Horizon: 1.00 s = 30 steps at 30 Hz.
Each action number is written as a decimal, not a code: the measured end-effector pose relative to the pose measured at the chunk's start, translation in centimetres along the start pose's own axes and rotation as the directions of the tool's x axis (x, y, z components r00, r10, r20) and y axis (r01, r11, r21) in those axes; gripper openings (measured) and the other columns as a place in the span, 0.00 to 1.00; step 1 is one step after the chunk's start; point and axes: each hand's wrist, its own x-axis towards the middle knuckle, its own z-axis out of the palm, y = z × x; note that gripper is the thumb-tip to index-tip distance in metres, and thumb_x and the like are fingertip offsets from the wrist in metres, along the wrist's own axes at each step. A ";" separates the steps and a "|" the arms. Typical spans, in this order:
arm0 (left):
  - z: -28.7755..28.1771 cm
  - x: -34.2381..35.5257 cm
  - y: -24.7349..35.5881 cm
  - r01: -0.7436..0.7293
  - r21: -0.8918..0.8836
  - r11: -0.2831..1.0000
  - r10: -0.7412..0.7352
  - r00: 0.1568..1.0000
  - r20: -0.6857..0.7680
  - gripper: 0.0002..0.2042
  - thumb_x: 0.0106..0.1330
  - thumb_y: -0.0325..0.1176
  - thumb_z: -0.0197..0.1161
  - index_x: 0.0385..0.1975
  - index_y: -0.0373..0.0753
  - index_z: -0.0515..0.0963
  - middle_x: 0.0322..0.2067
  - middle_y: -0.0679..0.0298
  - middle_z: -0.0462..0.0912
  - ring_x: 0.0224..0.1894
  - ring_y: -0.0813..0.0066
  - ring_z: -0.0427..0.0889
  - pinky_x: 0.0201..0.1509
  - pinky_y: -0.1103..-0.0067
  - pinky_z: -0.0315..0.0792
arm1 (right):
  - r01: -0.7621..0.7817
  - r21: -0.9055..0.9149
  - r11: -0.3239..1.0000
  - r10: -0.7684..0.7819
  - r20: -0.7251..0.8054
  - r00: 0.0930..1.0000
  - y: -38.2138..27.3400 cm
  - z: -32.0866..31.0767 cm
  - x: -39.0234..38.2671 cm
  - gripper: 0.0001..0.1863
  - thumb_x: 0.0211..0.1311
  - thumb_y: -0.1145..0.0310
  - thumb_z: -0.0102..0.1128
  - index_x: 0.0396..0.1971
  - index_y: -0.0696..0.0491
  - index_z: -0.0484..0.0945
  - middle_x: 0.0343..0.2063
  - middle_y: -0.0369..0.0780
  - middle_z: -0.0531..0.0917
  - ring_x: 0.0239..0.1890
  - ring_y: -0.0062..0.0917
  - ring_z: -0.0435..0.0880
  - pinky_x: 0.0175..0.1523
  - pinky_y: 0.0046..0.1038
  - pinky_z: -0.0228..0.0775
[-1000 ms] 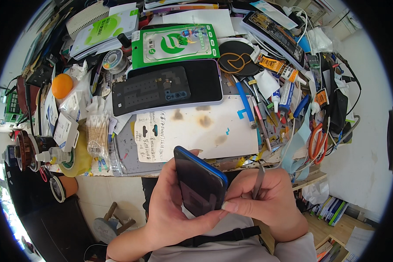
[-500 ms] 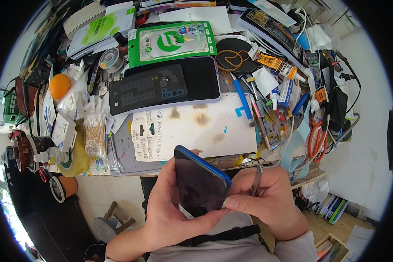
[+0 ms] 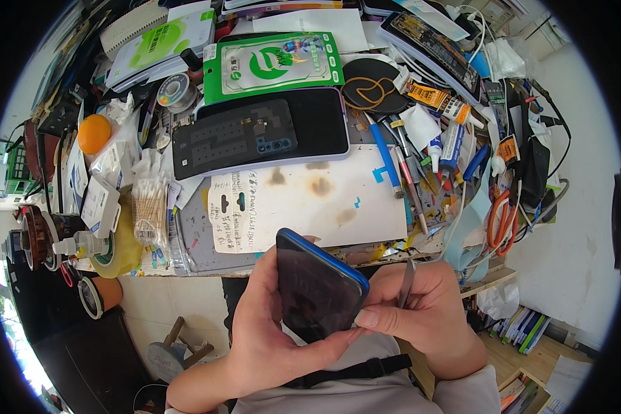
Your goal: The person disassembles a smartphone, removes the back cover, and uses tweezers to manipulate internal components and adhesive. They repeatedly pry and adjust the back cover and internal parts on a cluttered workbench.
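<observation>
A blue-edged smartphone (image 3: pixel 321 293) is held up at a tilt in front of my body, its dark glass toward me with a faint pale pattern on it. My left hand (image 3: pixel 265 331) is wrapped round its left side and bottom, the thumb along the lower edge. At the lower right corner, my right hand (image 3: pixel 417 307) has thumb and fingertips closed against the phone. A thin flat metal tool (image 3: pixel 407 284) sticks up between the right fingers; its lower end is hidden in the hand, so its kind is unclear.
Beyond the phone lies a scorched white card (image 3: pixel 366 207). A detached phone back cover (image 3: pixel 231 138) rests on a larger dark phone (image 3: pixel 321 124). Glue tubes (image 3: pixel 452 148), orange-handled pliers (image 3: pixel 500 221) and a blue pen (image 3: pixel 385 159) crowd the right; cotton swabs (image 3: pixel 150 207) lie left.
A faint pale pattern now shows on the phone's glass, which looked plain dark before. The phone has shifted very slightly to the right; both hands keep nearly the same grip.
</observation>
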 end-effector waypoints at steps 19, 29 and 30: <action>0.4 0.2 0.3 0.033 -0.002 0.999 -0.033 0.999 -0.032 0.49 0.49 0.18 0.79 0.72 0.33 0.55 0.45 0.65 0.80 0.44 0.80 0.84 0.51 0.80 0.78 | -0.005 0.007 1.000 0.005 -0.006 1.000 0.1 -0.1 -0.1 0.05 0.64 0.73 0.73 0.34 0.59 0.88 0.26 0.36 0.87 0.28 0.14 0.80 0.33 0.19 0.68; 0.4 0.5 0.4 0.072 -0.081 0.994 -0.073 0.997 -0.012 0.49 0.50 0.17 0.79 0.73 0.33 0.56 0.46 0.65 0.80 0.46 0.80 0.84 0.52 0.81 0.77 | -0.011 -0.049 0.999 0.012 0.020 1.000 0.0 -0.5 -0.1 0.06 0.65 0.72 0.73 0.36 0.59 0.89 0.26 0.34 0.87 0.28 0.13 0.81 0.34 0.18 0.69; 0.4 0.5 0.4 0.074 -0.083 0.994 -0.076 0.997 -0.020 0.49 0.50 0.17 0.78 0.73 0.33 0.56 0.46 0.65 0.80 0.46 0.81 0.83 0.52 0.81 0.77 | -0.017 -0.030 0.999 0.017 0.017 1.000 0.0 -0.4 -0.1 0.06 0.65 0.72 0.73 0.36 0.59 0.89 0.26 0.34 0.87 0.28 0.13 0.81 0.34 0.18 0.69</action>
